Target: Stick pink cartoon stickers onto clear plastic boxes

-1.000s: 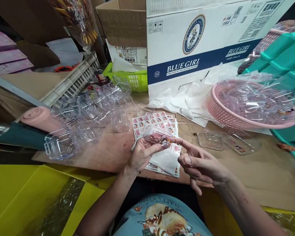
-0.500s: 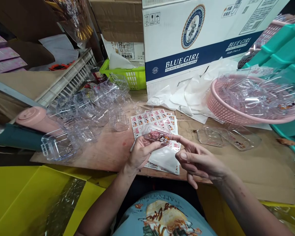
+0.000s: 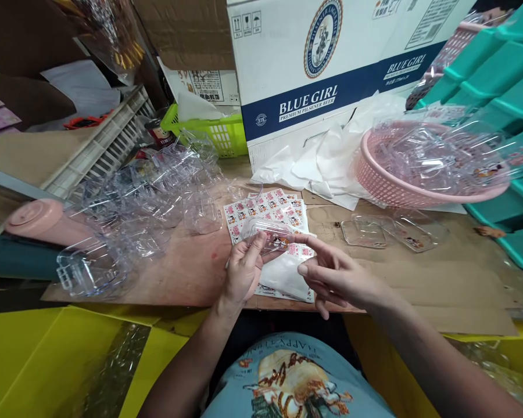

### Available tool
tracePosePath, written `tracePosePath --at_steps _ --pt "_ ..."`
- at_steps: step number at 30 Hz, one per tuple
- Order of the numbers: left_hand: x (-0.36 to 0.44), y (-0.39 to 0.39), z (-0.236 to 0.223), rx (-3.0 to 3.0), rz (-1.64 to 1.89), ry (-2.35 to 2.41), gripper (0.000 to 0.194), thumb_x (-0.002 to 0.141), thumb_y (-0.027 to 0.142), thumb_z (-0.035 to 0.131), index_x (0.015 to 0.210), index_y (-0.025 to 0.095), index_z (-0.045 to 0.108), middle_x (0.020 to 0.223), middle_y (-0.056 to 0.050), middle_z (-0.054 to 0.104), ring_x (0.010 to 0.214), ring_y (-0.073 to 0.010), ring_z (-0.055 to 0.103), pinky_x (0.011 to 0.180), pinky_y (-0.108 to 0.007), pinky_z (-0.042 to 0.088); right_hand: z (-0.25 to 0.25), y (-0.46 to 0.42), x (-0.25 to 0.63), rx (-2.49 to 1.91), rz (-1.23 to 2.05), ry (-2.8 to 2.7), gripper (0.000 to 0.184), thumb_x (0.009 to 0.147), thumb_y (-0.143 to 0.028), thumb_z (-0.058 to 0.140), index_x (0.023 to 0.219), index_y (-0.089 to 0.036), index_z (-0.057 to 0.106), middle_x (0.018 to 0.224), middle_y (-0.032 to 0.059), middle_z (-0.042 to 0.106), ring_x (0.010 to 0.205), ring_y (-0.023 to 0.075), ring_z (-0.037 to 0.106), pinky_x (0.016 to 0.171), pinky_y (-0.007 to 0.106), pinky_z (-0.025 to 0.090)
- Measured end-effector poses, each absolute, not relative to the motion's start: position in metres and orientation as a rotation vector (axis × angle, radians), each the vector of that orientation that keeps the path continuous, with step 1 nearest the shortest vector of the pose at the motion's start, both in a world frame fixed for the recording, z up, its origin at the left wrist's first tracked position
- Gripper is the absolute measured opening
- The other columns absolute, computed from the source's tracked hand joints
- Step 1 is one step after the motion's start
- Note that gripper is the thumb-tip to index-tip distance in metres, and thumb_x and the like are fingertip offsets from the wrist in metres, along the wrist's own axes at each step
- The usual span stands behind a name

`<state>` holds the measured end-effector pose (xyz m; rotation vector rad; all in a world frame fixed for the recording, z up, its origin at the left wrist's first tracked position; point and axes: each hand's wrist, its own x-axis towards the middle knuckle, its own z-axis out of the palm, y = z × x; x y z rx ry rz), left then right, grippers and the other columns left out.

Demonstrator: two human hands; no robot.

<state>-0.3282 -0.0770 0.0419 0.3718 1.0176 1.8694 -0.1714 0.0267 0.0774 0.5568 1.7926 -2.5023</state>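
Observation:
My left hand (image 3: 244,268) grips a clear plastic case (image 3: 268,231) with a pink cat sticker (image 3: 275,239) on it, the thumb lying over its near side. My right hand (image 3: 337,270) points its index finger at the case's right end, the tip at or very near the sticker edge. Its other fingers are loosely bent and apart, holding nothing visible. Beneath the case lie sheets of cat stickers (image 3: 235,216), partly covered by a white backing sheet (image 3: 283,278).
Several clear plastic pieces (image 3: 203,212) crowd the left, beside a pink cup (image 3: 47,226). Stickered clear pieces (image 3: 366,232) lie right of the sheets. A pink basket (image 3: 383,180) full of them stands behind, near crumpled white paper (image 3: 305,162) and a beer carton (image 3: 296,75).
The view has shifted, moving the scene slightly left. My left thumb has moved from the case's lower edge to its left part, pointing upward. My right index finger stays at the case's right end.

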Motion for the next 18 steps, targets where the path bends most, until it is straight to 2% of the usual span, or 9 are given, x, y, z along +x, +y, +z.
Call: tracePosePath --at_steps 2,4,6,8,11,14,16,18 --pt "-0.326 -0.075 0.040 0.362 1.913 1.040 0.019 0.084 0.035 0.073 0.088 0.016 0.077 0.101 -0.006 0.078 0.099 -0.0240 0.072 0.097 -0.044 0.056 0.071 0.017 -0.173 0.801 -2.160 2.361 0.069 0.092 -0.036 0.060 0.154 -0.025 0.032 0.055 -0.0068 0.048 0.041 0.0089 0.039 0.045 0.022 0.047" --pt "-0.325 -0.073 0.039 0.331 1.955 1.039 0.018 0.083 0.035 0.074 0.086 0.017 0.077 0.100 -0.005 0.078 0.100 -0.0235 0.072 0.097 -0.044 0.056 0.062 0.005 -0.174 1.014 -1.659 2.903 0.065 0.092 -0.030 0.057 0.153 -0.023 0.037 0.061 0.0000 0.056 0.046 0.0124 0.042 0.048 0.024 0.045" --pt "-0.325 -0.073 0.040 0.300 1.980 1.039 0.018 0.081 0.035 0.077 0.085 0.017 0.077 0.098 -0.005 0.078 0.101 -0.0233 0.072 0.099 -0.043 0.054 0.052 -0.004 -0.175 0.998 -1.222 3.177 0.060 0.092 -0.023 0.051 0.152 -0.025 0.041 0.064 0.0044 0.060 0.047 0.0143 0.041 0.051 0.026 0.044" --pt "-0.323 -0.073 0.043 0.286 1.982 1.039 0.019 0.079 0.035 0.079 0.085 0.017 0.076 0.097 -0.006 0.078 0.103 -0.0238 0.072 0.101 -0.042 0.053 0.047 -0.005 -0.175 0.894 -0.969 3.237 0.056 0.094 -0.022 0.047 0.150 -0.028 0.045 0.068 0.0074 0.064 0.049 0.0162 0.045 0.056 0.029 0.046" --pt "-0.315 -0.074 0.051 0.320 1.884 1.003 0.021 0.081 0.036 0.076 0.088 0.017 0.077 0.097 -0.008 0.078 0.105 -0.0268 0.071 0.100 -0.045 0.054 0.056 0.010 -0.170 0.964 -0.941 3.284 0.060 0.095 -0.035 0.055 0.152 -0.027 0.040 0.092 0.0124 0.069 0.077 0.0252 0.061 0.078 0.040 0.052" --pt "-0.305 -0.073 0.056 0.514 1.646 0.970 0.023 0.082 0.036 0.075 0.093 0.016 0.078 0.098 -0.010 0.078 0.104 -0.0296 0.071 0.097 -0.048 0.055 0.072 0.035 -0.159 0.824 -1.356 3.265 0.073 0.090 -0.043 0.065 0.155 -0.029 0.034 0.118 0.0127 0.064 0.106 0.0294 0.060 0.095 0.044 0.049" --pt "-0.307 -0.074 0.054 0.728 1.515 1.075 0.030 0.083 0.035 0.075 0.107 0.018 0.076 0.105 -0.011 0.076 0.104 -0.0297 0.071 0.097 -0.048 0.055 0.079 0.051 -0.142 0.820 -1.493 3.247 0.069 0.091 -0.042 0.065 0.153 -0.031 0.036 0.125 0.0110 0.061 0.109 0.0274 0.060 0.095 0.042 0.050" --pt "-0.321 -0.079 0.048 1.017 1.443 1.374 0.046 0.082 0.033 0.075 0.126 0.022 0.068 0.122 -0.011 0.071 0.114 -0.0297 0.066 0.105 -0.050 0.050 0.077 0.066 -0.113 1.052 -1.268 3.325 0.066 0.091 -0.040 0.065 0.151 -0.030 0.038 0.124 0.0111 0.060 0.107 0.0273 0.060 0.094 0.044 0.050"
